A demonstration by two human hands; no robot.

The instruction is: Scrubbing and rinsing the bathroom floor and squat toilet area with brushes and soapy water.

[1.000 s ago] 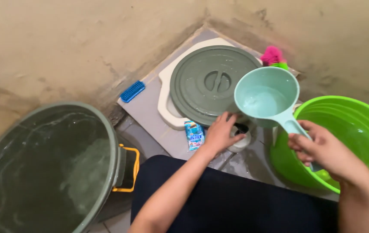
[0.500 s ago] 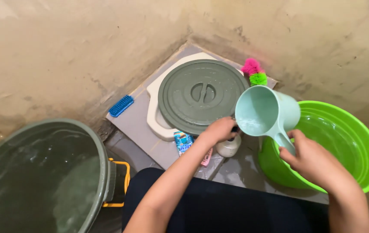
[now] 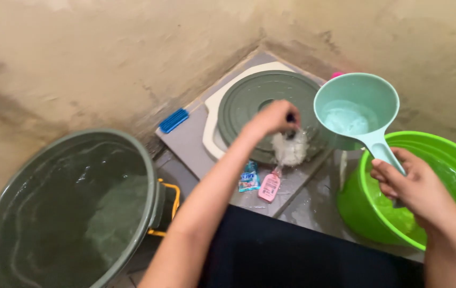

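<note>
My left hand holds a small white bottle by its top, lifted above the grey-green round lid; the bottle is blurred by motion. My right hand grips the handle of a pale teal water dipper, held level with some water in it, above the rim of the bright green basin. The dipper's bowl is just right of the bottle, apart from it.
A large grey-green tub full of water stands at the left, a yellow handle beside it. A blue scrub brush, a blue sachet and a pink sachet lie on the tiled step. Bare concrete walls meet behind.
My left hand has lifted the white bottle off the floor to above the lid. The dipper has tipped back level and moved up and to the right. The camera shifted.
</note>
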